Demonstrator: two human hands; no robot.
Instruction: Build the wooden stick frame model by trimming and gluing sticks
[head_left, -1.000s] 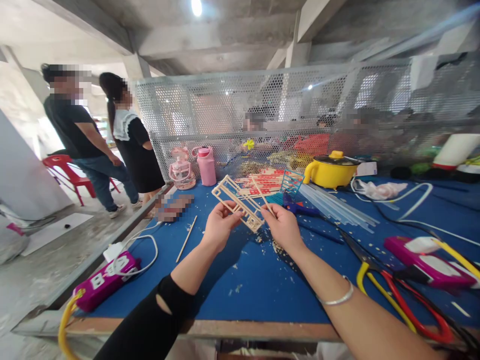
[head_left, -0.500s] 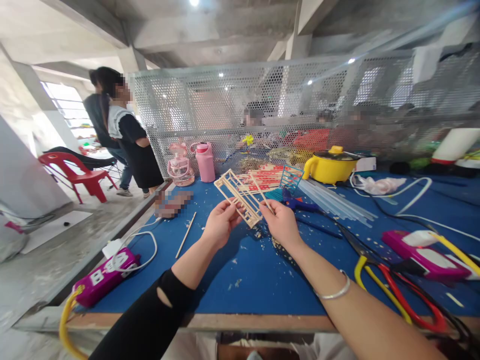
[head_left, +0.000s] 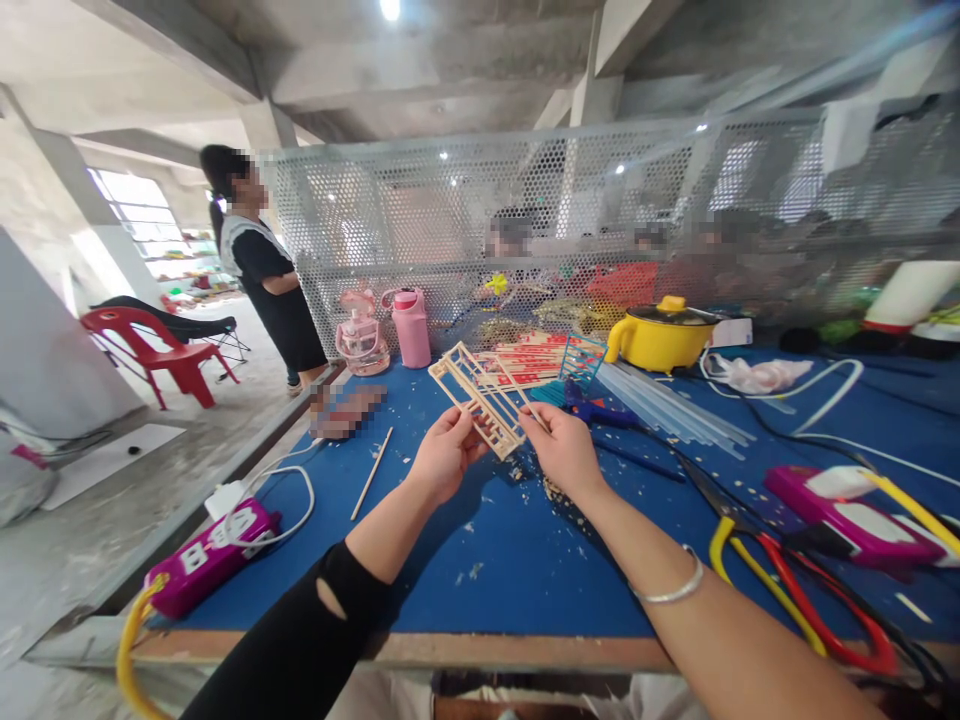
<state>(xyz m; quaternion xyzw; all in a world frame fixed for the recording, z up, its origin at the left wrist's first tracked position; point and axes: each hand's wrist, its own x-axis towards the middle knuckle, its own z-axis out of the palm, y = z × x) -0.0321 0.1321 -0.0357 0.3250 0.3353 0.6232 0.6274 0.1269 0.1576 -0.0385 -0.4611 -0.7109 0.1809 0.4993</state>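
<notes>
My left hand (head_left: 448,452) pinches the lower left side of a small wooden stick frame (head_left: 466,385), an openwork piece with short rungs, tilted above the table. In my right hand (head_left: 561,447), thumb and fingers close on a thin wooden stick (head_left: 517,381) at the frame's right end. Whether that stick is joined to the frame I cannot tell. Behind the frame lies a pile of pale sticks with red markings (head_left: 532,352). A blue glue gun (head_left: 600,410) rests right of the pile, near a small blue rack (head_left: 583,357).
One loose stick (head_left: 371,473) lies on the blue tabletop (head_left: 480,590) at left. Purple power strips (head_left: 214,555) sit on both sides. Clear glue sticks (head_left: 667,405), a yellow pot (head_left: 664,338), red-and-yellow-handled cutters (head_left: 817,610) and a pink bottle (head_left: 411,330) surround the work area.
Both hands and the wooden frame stay almost in place. In the background, the person at left has shifted slightly, and a second person behind has nearly gone from sight.
</notes>
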